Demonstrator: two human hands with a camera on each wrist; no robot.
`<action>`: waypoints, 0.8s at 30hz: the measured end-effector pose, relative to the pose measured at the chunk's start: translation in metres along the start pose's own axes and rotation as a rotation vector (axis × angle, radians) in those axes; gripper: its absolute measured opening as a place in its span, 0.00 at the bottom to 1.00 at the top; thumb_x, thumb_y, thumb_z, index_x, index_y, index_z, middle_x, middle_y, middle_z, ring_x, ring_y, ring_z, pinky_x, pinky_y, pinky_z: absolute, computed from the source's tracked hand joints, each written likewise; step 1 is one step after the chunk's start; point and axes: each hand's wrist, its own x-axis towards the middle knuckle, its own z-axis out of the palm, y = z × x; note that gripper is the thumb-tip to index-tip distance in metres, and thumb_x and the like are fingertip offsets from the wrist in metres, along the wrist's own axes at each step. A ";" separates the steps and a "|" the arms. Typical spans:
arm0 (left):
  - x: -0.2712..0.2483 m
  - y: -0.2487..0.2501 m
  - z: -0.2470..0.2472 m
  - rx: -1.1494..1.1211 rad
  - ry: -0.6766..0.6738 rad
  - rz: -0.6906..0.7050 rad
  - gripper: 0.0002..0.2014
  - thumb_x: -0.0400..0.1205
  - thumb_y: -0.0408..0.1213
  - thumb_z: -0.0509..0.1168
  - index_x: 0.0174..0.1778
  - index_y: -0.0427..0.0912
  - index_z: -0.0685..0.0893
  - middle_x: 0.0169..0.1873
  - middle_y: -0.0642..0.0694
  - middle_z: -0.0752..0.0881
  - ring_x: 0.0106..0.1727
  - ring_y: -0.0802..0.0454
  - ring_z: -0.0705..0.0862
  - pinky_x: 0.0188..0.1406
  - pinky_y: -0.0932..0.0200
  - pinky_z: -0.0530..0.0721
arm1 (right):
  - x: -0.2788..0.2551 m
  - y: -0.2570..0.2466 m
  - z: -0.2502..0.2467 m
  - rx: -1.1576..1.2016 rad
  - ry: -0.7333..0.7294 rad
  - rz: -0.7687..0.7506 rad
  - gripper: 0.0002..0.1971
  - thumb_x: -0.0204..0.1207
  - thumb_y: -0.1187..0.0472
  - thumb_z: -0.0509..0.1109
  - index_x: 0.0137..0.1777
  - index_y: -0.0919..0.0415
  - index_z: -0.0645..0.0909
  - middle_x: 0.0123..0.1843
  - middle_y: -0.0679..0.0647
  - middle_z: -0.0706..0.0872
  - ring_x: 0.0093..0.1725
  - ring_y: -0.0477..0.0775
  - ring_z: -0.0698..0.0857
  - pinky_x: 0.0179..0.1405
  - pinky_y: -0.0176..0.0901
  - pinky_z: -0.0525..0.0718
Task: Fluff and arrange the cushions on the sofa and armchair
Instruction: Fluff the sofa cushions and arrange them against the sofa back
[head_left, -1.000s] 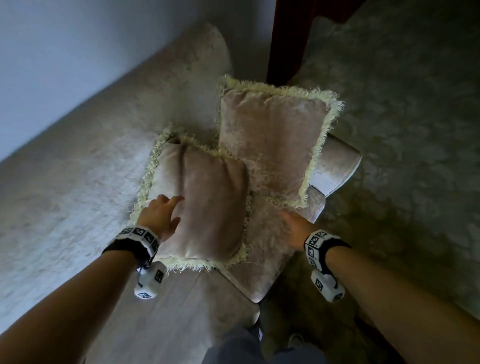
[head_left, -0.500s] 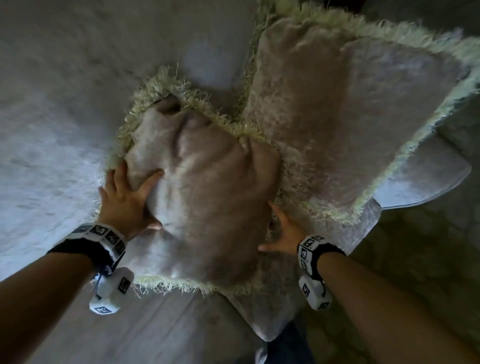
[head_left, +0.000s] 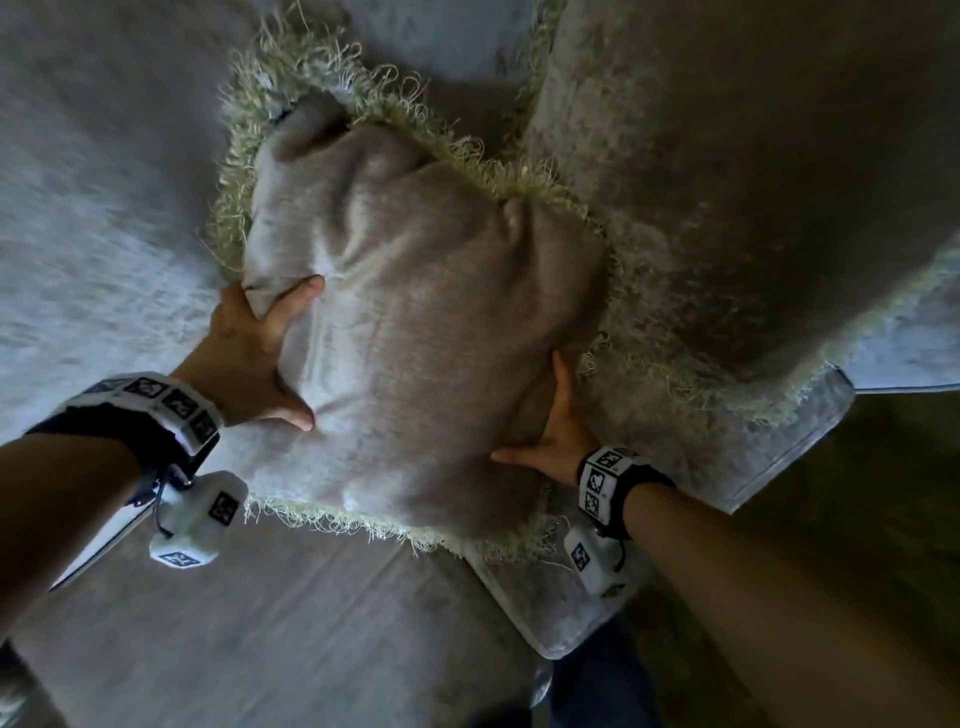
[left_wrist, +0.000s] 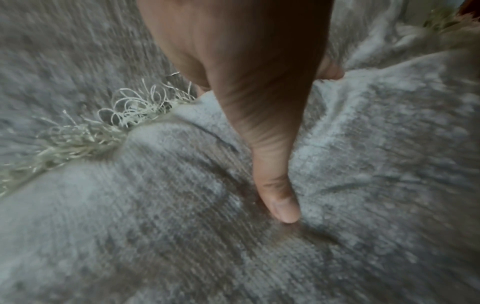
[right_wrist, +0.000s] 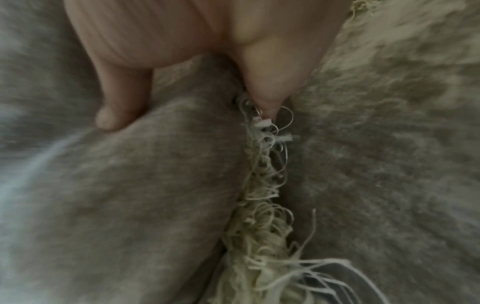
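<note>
Squeezed tighter than a moment ago: fringed cushion (head_left: 415, 332), soft, light. Left hand (head_left: 254, 358) gripping at nine o'clock, right hand (head_left: 558, 436) flat-fingered, pressing at four o'clock. Best held by opposite edges.

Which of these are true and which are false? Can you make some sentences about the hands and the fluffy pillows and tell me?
1. Both hands are on the same cushion. True: the left hand and the right hand squeeze the near cushion from its two sides.
2. The cushion has a smooth edge with no fringe. False: a pale fringe runs round it.
3. A second cushion lies beside it. True, on the right, touching it.
4. The left thumb is lifted off the fabric. False: it presses into the cushion and dents it.
5. The cushions sit on the bare floor. False: they are on the sofa.
</note>
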 end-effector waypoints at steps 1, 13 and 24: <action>-0.002 0.002 -0.001 -0.009 -0.008 -0.016 0.78 0.37 0.49 0.88 0.78 0.74 0.45 0.67 0.29 0.61 0.69 0.21 0.65 0.69 0.27 0.71 | 0.000 -0.001 0.001 -0.007 0.001 0.005 0.73 0.50 0.55 0.91 0.72 0.20 0.31 0.81 0.46 0.56 0.78 0.47 0.62 0.75 0.54 0.68; -0.090 0.001 -0.017 -0.037 0.024 -0.096 0.70 0.51 0.41 0.88 0.78 0.74 0.46 0.68 0.34 0.63 0.67 0.24 0.73 0.70 0.32 0.73 | -0.023 -0.032 0.008 -0.242 -0.016 -0.122 0.69 0.52 0.55 0.88 0.80 0.29 0.38 0.82 0.58 0.58 0.78 0.64 0.65 0.73 0.67 0.71; -0.246 0.001 -0.057 -0.147 0.292 -0.316 0.62 0.59 0.41 0.85 0.80 0.65 0.48 0.73 0.37 0.61 0.58 0.21 0.79 0.51 0.29 0.84 | -0.076 -0.178 -0.013 -0.580 -0.137 -0.439 0.58 0.65 0.58 0.83 0.83 0.39 0.43 0.83 0.67 0.48 0.79 0.72 0.62 0.75 0.59 0.65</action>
